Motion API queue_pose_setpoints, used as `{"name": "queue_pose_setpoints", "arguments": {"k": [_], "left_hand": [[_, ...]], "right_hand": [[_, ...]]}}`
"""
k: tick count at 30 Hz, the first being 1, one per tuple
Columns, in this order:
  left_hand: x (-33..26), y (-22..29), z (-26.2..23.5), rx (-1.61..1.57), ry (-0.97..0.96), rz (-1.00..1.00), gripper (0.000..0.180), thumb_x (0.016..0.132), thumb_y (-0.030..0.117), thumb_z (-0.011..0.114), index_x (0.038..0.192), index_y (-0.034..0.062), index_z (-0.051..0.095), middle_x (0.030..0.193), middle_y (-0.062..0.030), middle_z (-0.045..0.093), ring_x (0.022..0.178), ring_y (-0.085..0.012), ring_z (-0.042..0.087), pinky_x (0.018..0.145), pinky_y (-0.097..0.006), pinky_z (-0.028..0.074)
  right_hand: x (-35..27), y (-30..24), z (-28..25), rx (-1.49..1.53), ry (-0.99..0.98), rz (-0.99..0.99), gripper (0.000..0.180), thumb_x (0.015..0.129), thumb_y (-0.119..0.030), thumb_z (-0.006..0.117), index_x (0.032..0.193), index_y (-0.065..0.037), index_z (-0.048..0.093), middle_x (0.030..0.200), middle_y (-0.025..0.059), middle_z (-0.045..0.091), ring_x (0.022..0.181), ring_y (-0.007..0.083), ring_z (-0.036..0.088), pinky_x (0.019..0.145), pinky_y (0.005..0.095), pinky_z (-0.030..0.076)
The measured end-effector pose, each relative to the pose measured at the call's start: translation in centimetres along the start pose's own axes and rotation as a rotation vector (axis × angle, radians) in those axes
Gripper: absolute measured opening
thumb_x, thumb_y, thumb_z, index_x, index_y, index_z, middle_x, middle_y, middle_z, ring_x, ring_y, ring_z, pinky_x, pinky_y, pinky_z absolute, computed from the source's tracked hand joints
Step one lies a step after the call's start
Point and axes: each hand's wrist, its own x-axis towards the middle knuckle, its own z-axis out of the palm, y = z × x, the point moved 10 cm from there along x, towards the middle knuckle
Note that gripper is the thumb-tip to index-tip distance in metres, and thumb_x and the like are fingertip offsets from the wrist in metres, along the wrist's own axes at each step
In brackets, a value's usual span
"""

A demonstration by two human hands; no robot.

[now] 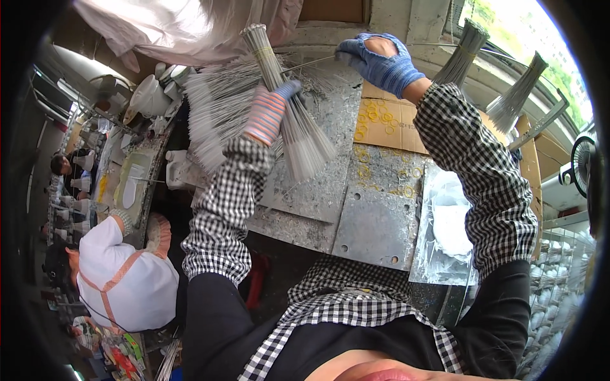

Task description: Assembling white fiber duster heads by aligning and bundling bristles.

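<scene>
My left hand, in a pink-and-grey striped glove, is closed around a bundle of thin pale sticks. The bundle stands tilted, bound tight near its upper end and fanned out below. My right hand, in a blue knit glove with an opening over its back, is raised to the right with fingers pinched. From those fingers a thin stretched rubber band runs left to the bundle's neck. Many more loose pale sticks lie spread on the bench behind my left hand. Several yellow rubber bands are scattered on cardboard.
Two tied bundles stand by the window at right. A white-smeared tray lies near my right forearm, beside a metal plate. A black fan is at far right. A co-worker sits at left by another bench.
</scene>
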Motion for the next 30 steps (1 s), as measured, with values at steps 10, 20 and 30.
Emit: {"name": "queue_pose_setpoints", "arguments": {"k": [10, 20, 30], "left_hand": [[-3.3, 5.0, 7.8, -0.242, -0.256, 0.120, 0.044, 0.094, 0.016, 0.075, 0.129, 0.0001, 0.054, 0.089, -0.0061, 0.066, 0.077, -0.0157, 0.067, 0.071, -0.031, 0.057], [4.9, 1.5, 19.3, 0.011, -0.342, 0.286, 0.026, 0.094, 0.017, 0.076, 0.111, 0.0074, 0.059, 0.086, -0.0067, 0.069, 0.071, -0.0163, 0.067, 0.062, -0.031, 0.056], [9.7, -0.9, 28.1, -0.013, -0.425, 0.226, 0.024, 0.094, 0.009, 0.074, 0.111, 0.0103, 0.057, 0.089, -0.0021, 0.065, 0.077, -0.0123, 0.064, 0.068, -0.027, 0.053]], "right_hand": [[-1.4, -3.6, -5.0, 0.051, 0.005, -0.029, 0.026, 0.093, -0.030, 0.064, 0.113, -0.020, 0.076, 0.103, 0.0062, 0.074, 0.099, 0.0278, 0.071, 0.087, 0.0429, 0.055], [-6.0, 10.8, -10.6, -0.891, 0.471, 0.085, 0.039, 0.101, -0.033, 0.045, 0.138, -0.022, 0.055, 0.161, 0.0065, 0.041, 0.149, 0.0302, 0.035, 0.124, 0.0557, 0.019], [-7.6, 22.5, -14.5, -0.998, -0.023, 0.274, 0.048, 0.102, -0.037, 0.043, 0.145, -0.020, 0.057, 0.163, 0.0000, 0.042, 0.155, 0.0219, 0.027, 0.127, 0.0603, 0.007]]}}
